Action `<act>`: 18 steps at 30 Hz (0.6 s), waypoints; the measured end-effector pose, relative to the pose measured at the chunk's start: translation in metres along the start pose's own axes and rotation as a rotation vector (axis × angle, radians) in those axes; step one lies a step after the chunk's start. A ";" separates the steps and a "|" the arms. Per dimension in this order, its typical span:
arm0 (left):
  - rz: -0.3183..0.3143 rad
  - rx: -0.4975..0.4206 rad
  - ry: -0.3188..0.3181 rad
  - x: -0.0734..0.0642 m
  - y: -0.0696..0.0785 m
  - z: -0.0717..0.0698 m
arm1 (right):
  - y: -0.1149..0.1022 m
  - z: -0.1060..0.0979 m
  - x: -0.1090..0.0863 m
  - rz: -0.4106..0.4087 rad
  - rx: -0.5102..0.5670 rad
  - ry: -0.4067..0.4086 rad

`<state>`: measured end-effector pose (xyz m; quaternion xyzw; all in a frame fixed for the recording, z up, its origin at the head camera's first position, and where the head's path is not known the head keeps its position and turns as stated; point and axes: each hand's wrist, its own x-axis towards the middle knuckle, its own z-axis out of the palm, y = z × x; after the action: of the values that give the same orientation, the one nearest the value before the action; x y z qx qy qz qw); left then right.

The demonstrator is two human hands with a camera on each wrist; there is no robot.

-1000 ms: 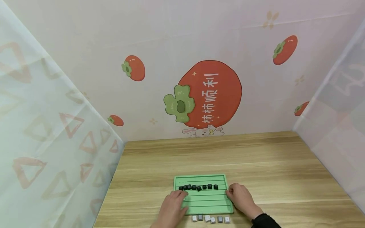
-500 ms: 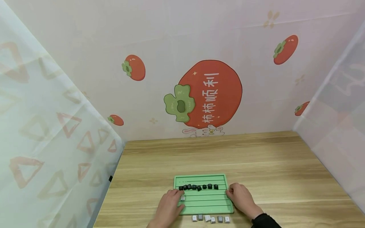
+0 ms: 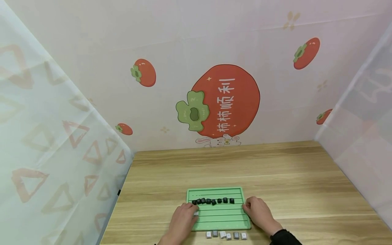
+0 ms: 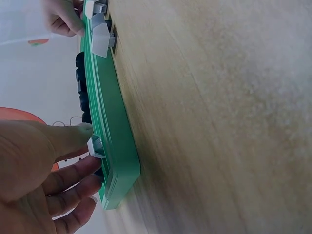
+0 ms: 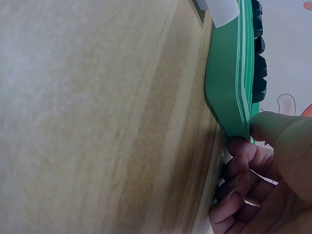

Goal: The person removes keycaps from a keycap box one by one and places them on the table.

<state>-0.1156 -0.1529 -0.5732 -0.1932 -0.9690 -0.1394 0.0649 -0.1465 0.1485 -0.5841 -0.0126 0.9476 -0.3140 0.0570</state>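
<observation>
A green ridged tray (image 3: 223, 225) lies on the table under both hands. Near its left end, my left hand (image 3: 180, 219) has a white keycap (image 4: 96, 146) between thumb and index finger, low at the tray's surface; the other fingers reach over the tray's end. The same keycap shows as a small pale patch beside the fingertips in the head view. My right hand (image 3: 259, 212) grips the tray's right edge, thumb on top and fingers curled below and beside it. Several black keycaps (image 3: 213, 202) form an uneven row across the tray's upper part.
Several white and grey keycaps (image 3: 222, 234) stand in a line on the wooden table (image 3: 159, 177) along the tray's near edge. Printed cloth walls (image 3: 165, 102) enclose the table at the back and both sides.
My left hand shifted slightly left, uncovering the white keycap, then its thumb closed in toward the index finger around it. The right hand and tray have stayed still.
</observation>
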 end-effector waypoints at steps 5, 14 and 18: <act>-0.012 0.011 0.002 0.002 0.000 0.003 | 0.000 0.000 0.000 -0.001 0.003 -0.001; -0.008 0.029 0.009 0.005 0.000 0.003 | 0.000 0.000 0.000 -0.012 -0.003 0.008; -0.013 0.029 0.013 0.005 0.000 0.004 | 0.000 0.000 0.000 -0.014 -0.001 0.005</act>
<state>-0.1208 -0.1496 -0.5763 -0.1852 -0.9717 -0.1272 0.0729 -0.1465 0.1483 -0.5843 -0.0186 0.9478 -0.3141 0.0524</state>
